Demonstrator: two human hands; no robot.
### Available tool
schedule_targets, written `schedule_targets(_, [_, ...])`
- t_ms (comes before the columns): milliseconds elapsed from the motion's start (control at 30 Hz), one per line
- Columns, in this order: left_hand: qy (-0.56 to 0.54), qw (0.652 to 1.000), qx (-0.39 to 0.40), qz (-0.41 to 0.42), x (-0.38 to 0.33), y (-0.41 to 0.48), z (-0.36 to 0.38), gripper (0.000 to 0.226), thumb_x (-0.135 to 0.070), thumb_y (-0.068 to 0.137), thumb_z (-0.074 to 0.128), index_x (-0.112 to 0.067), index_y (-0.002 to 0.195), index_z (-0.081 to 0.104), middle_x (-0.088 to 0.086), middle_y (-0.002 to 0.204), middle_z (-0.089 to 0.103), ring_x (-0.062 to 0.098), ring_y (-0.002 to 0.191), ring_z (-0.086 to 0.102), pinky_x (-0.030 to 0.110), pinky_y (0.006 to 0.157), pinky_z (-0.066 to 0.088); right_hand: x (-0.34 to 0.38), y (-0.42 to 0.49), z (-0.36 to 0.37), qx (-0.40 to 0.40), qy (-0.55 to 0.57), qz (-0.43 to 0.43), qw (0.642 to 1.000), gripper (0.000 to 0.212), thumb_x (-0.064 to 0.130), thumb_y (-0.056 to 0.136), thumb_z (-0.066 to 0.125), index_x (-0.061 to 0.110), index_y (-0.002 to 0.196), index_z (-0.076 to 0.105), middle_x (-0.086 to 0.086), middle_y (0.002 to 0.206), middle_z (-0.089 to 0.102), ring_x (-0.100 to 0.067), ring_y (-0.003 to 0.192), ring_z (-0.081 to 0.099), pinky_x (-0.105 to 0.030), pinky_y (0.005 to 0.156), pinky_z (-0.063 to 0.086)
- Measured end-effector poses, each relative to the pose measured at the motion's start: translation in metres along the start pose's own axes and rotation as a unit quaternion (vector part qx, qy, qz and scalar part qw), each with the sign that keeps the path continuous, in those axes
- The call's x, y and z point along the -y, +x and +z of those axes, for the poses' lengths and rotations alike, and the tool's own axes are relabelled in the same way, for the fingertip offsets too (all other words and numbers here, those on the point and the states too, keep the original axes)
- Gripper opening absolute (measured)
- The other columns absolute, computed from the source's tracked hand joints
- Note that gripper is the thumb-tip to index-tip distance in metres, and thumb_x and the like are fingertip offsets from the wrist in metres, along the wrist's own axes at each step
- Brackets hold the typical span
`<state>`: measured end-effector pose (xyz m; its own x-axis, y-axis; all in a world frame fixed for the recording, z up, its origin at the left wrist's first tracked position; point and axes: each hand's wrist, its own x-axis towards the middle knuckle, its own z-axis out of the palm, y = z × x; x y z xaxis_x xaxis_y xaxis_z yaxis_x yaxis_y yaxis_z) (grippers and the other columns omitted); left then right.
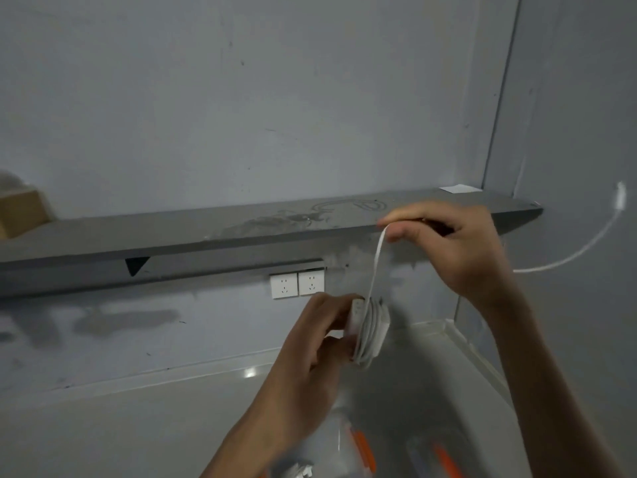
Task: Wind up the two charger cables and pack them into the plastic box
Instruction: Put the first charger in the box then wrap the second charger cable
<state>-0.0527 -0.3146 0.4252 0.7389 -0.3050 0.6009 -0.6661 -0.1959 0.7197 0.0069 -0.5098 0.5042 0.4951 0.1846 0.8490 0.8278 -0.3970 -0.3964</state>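
My left hand (320, 343) grips a white charger block (356, 317) with several turns of white cable (374, 334) wound around it. From the coil a white strand rises to my right hand (455, 246), which pinches it between thumb and fingers near the shelf edge. The free end of the cable (586, 246) swings out to the right, its plug (621, 198) blurred in the air. Low in the frame lies a clear plastic box (348, 439) with orange clips, blurred; something white shows inside it at the bottom edge.
A grey wall shelf (241, 229) runs across the view, with a cardboard box (20, 212) at its left end and a white paper (460, 189) at its right. Two white wall sockets (297, 283) sit below it. A pale tabletop (138, 426) lies beneath my hands.
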Motion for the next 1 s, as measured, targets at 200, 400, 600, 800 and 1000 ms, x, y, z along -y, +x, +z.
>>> schedule_targets(200, [-0.087,0.993,-0.069,-0.041,-0.016,0.015,-0.009,0.029,0.001,0.083,0.059,-0.016,0.105,0.068,0.011,0.100,0.064,0.006,0.088,0.066,0.015,0.075,0.048,-0.042,-0.037,0.064,0.054,0.169,0.193,0.965,0.012,0.005,0.086,0.063,-0.001,0.085,0.074,-0.006,0.070,0.073,-0.002,0.068,0.063,-0.012,0.069,0.050])
schedule_targets(400, [0.015,0.991,0.022,-0.133,0.008,0.009,-0.021,0.033,-0.006,0.084,0.056,-0.031,0.101,0.069,-0.005,0.102,0.065,0.010,0.093,0.066,0.023,0.078,0.048,-0.051,-0.048,0.081,-0.110,0.128,0.239,0.956,0.026,0.011,0.090,0.060,0.027,0.071,0.069,0.004,0.066,0.065,0.004,0.062,0.058,-0.014,0.064,0.044])
schedule_targets(600, [-0.001,0.992,-0.006,-0.124,0.003,0.005,-0.017,0.032,0.003,0.090,0.057,-0.022,0.104,0.071,0.003,0.098,0.065,0.004,0.084,0.063,0.011,0.071,0.043,-0.045,-0.024,0.061,-0.113,0.127,0.168,0.971,0.017,0.006,0.087,0.062,0.018,0.083,0.073,0.002,0.075,0.072,0.000,0.063,0.058,-0.014,0.065,0.048])
schedule_targets(800, [-0.057,0.982,-0.084,-0.157,0.011,0.021,-0.032,0.024,-0.002,0.095,0.053,-0.014,0.109,0.069,0.017,0.105,0.069,0.020,0.094,0.066,0.013,0.077,0.050,-0.030,-0.104,0.120,0.082,0.198,0.314,0.925,0.024,0.022,0.093,0.057,0.022,0.074,0.073,0.006,0.050,0.057,0.001,0.044,0.040,-0.016,0.047,0.034])
schedule_targets(1000, [-0.147,0.932,-0.199,-0.265,0.066,0.025,-0.032,0.027,0.002,0.097,0.043,-0.008,0.106,0.067,0.020,0.106,0.067,0.027,0.097,0.067,0.036,0.093,0.055,0.018,-0.163,0.128,0.126,0.059,0.287,0.948,0.020,0.039,0.090,0.056,0.056,0.099,0.059,0.010,0.054,0.067,0.003,0.050,0.060,-0.012,0.061,0.042])
